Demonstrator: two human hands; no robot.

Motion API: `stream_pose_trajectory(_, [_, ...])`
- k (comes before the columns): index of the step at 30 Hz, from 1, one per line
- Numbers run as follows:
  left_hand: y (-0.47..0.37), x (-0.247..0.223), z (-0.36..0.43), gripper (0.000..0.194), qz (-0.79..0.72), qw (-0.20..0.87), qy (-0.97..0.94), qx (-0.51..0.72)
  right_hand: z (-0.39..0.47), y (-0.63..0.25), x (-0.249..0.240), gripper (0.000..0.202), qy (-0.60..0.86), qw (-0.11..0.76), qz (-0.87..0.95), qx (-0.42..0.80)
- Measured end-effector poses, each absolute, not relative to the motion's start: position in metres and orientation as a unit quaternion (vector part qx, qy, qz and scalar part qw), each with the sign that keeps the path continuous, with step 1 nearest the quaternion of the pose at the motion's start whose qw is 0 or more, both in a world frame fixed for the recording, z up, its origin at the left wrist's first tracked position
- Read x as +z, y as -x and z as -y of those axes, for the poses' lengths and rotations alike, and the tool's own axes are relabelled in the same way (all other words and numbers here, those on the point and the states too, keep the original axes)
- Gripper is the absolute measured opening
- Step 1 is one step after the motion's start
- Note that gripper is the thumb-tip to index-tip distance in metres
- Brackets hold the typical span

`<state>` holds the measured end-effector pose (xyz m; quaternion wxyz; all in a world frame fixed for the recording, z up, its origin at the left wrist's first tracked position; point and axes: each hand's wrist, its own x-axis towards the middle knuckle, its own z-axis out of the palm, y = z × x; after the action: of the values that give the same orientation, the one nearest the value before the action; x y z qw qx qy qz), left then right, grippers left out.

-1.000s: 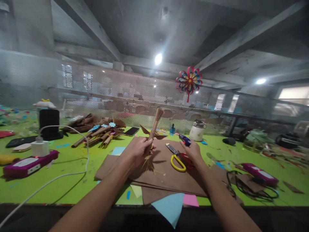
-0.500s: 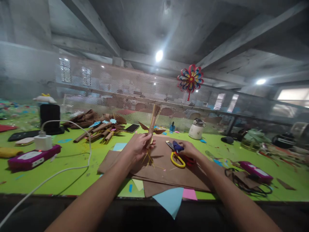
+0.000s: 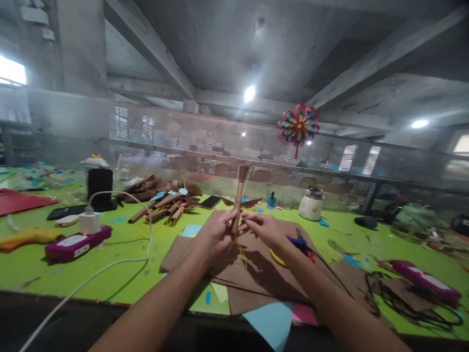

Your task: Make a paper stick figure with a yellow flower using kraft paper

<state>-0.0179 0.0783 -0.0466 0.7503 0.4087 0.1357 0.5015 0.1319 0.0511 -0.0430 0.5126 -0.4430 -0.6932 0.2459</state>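
Note:
A rolled brown paper stick (image 3: 239,195) with a fringed top stands upright above the brown paper sheets (image 3: 252,274). My left hand (image 3: 216,232) grips its lower end, where thin yellow strands hang down. My right hand (image 3: 263,228) meets it from the right, fingertips pinching the same lower part of the stick. Just behind my right wrist lie a blue glue gun (image 3: 297,241) and yellow-handled scissors (image 3: 275,257), partly hidden by the arm.
A pile of finished paper sticks (image 3: 164,200) and a phone (image 3: 210,201) lie far left of centre. A purple power strip (image 3: 77,242) with a white charger and cable sits left; another purple strip (image 3: 423,281) right. A white jar (image 3: 310,203) stands at the back. Coloured paper (image 3: 269,322) overhangs the near edge.
My right hand set the blue glue gun down by the scissors and moved left onto the stick. The left hand kept hold of the stick. The view shifted slightly.

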Motion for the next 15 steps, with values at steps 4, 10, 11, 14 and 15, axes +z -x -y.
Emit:
stream_pose_trajectory(4, [0.015,-0.044,-0.075,0.007,-0.177,0.739,-0.427,0.49,-0.061,-0.114,-0.059,0.03,0.427,0.544,0.65,0.316])
stream_pose_trajectory(10, [0.012,-0.043,-0.069,0.009,-0.18,0.721,-0.443,0.501,-0.057,-0.115,-0.065,0.032,0.407,0.579,0.619,0.341])
stream_pose_trajectory(11, [0.011,-0.043,-0.068,0.009,-0.177,0.722,-0.444,0.501,-0.056,-0.116,-0.065,0.031,0.409,0.584,0.614,0.339])
stream_pose_trajectory(14, [0.01,-0.04,-0.066,0.011,-0.176,0.728,-0.444,0.491,-0.056,-0.118,-0.066,0.026,0.424,0.594,0.597,0.333])
stream_pose_trajectory(15, [0.011,-0.039,-0.066,0.011,-0.176,0.728,-0.438,0.496,-0.056,-0.119,-0.066,0.024,0.428,0.598,0.591,0.332])
